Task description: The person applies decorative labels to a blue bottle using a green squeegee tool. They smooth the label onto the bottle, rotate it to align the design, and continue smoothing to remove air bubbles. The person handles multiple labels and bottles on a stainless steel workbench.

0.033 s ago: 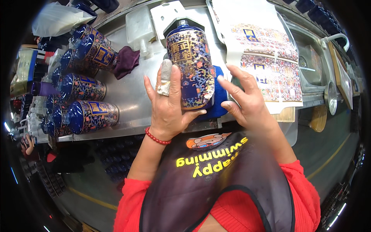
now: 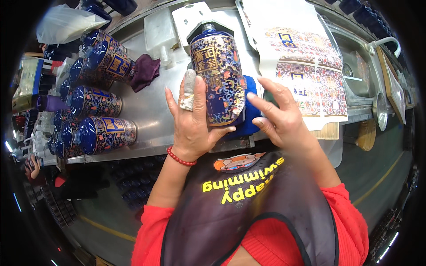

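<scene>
Blue bottle (image 2: 217, 80) with gold and floral wrap lies on the metal table (image 2: 146, 111), neck toward 12 o'clock; left hand (image 2: 193, 122) presses it flat, fingers together; right hand (image 2: 277, 115) spread at 3 o'clock

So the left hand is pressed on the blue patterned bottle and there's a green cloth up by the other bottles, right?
Not quite: in the head view the cloth is dark purple, not green. The left hand does press on the blue patterned bottle.
</scene>
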{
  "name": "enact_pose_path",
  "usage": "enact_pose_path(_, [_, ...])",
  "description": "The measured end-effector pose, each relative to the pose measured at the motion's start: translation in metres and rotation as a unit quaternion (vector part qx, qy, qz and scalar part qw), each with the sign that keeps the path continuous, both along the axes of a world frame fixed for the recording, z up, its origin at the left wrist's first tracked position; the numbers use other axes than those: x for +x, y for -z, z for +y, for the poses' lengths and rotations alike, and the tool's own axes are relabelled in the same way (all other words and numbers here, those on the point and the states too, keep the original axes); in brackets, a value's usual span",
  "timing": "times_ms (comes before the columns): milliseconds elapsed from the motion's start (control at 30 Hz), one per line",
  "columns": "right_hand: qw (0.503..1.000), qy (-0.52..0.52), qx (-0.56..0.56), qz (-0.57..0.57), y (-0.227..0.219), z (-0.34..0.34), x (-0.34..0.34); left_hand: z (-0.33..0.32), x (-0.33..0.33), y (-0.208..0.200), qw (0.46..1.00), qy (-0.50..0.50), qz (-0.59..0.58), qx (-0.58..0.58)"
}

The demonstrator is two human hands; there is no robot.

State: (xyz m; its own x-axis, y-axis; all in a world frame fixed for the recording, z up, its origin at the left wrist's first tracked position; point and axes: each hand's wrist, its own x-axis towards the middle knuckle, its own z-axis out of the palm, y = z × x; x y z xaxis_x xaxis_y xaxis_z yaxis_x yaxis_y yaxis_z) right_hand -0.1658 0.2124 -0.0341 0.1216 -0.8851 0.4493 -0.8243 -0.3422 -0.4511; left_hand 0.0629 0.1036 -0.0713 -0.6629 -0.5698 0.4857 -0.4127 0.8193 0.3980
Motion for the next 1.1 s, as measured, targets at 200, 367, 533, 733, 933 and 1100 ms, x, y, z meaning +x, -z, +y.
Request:
enact_pose_path(200, [0.999, -0.023, -0.018, -0.021, 0.003, 0.003, 0.009, -0.001, 0.004, 0.013, 1.000, 0.006, 0.012, 0.017])
enact_pose_path(367, [0.999, -0.032, -0.016, 0.002, 0.003, 0.006, 0.007, 0.000, 0.004, 0.014, 1.000, 0.000, 0.006, 0.013])
enact_pose_path(533, [0.999, -0.032, -0.011, 0.002, 0.008, 0.008, 0.007, 0.001, 0.003, 0.013, 1.000, 0.001, 0.007, 0.022])
enact_pose_path(733, [0.999, -0.031, 0.013, 0.019, 0.012, 0.015, 0.010, 0.001, 0.003, 0.013, 1.000, -0.007, 0.006, 0.016])
enact_pose_path(933, [0.999, -0.038, -0.013, 0.008, 0.017, 0.019, 0.009, 0.000, 0.003, 0.013, 1.000, -0.004, 0.014, 0.018])
enact_pose_path(1100, [0.999, -0.038, -0.006, 0.019, 0.018, 0.018, 0.011, 0.000, 0.002, 0.013, 1.000, -0.005, 0.013, 0.014])
